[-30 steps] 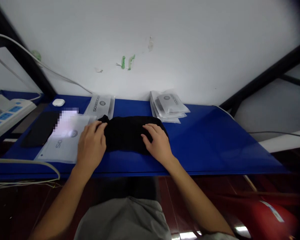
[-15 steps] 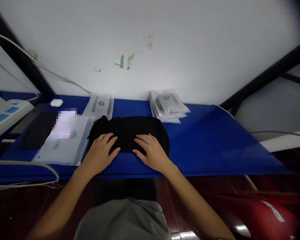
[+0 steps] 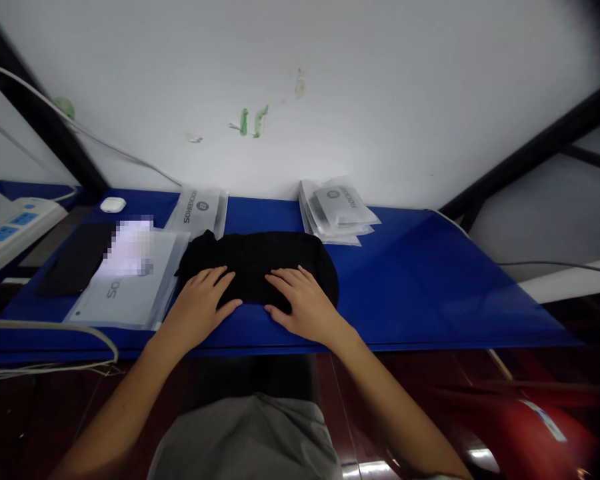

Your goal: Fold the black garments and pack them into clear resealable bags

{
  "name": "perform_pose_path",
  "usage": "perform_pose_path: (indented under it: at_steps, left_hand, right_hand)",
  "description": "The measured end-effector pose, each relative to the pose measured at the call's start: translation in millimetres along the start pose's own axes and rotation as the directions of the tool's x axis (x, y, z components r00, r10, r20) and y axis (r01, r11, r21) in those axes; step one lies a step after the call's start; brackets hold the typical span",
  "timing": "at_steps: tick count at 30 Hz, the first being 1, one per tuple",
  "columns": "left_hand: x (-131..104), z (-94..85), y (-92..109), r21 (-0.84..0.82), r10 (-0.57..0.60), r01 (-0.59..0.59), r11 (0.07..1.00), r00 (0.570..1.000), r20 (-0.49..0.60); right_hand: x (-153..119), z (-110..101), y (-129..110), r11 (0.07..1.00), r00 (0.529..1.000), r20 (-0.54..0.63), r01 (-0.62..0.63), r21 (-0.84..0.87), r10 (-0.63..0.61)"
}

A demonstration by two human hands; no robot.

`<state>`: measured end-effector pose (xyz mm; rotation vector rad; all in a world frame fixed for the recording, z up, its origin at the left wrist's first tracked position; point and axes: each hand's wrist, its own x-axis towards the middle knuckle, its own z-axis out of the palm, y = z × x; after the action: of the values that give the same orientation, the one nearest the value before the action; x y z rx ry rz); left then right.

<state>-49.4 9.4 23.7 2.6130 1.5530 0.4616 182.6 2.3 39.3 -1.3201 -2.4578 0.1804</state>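
A piece of black cloth (image 3: 260,260), folded or bundled, lies on the blue table at its front middle. Whether it is a garment I cannot tell. On its left part rests my left hand (image 3: 197,307), palm down with the fingers spread. My right hand (image 3: 305,303) lies flat on the right part of the cloth, fingers also apart. Both thumbs point inward near the cloth's front edge, with a gap between the hands. Beside the cloth's left end are translucent zip bags (image 3: 135,300) with dark lettering.
More printed bags (image 3: 203,207) lie behind the cloth, and a stack of them (image 3: 343,210) sits at the back right. On the left are a black phone (image 3: 77,260), a white earbud case (image 3: 113,205) and a power strip (image 3: 20,230). A white cable (image 3: 95,139) crosses the wall.
Almost nothing differs. My right hand's fingers have shifted very slightly left on the cloth; my left hand and the cloth look the same.
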Motion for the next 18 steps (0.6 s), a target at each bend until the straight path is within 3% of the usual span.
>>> perform_pose_path:
  at_steps: [9, 14, 18]
  left_hand:
    - [9.3, 3.4, 24.7, -0.017, 0.065, -0.065, 0.998, 0.998, -0.018]
    - [16.5, -3.0, 30.0, 0.052, 0.025, -0.027, 0.998, 0.999, 0.037]
    - [13.3, -7.5, 25.8, 0.122, -0.046, 0.044, 0.992, 0.999, 0.012]
  right_hand:
    - [8.0, 4.5, -7.4, 0.995, 1.0, 0.001, -0.008, -0.098, 0.008]
    - [11.4, 7.2, -7.3, 0.993, 0.999, -0.028, -0.029, -0.116, 0.026]
    - [8.4, 5.9, -2.8, 0.992, 1.0, -0.013, -0.007, -0.127, 0.006]
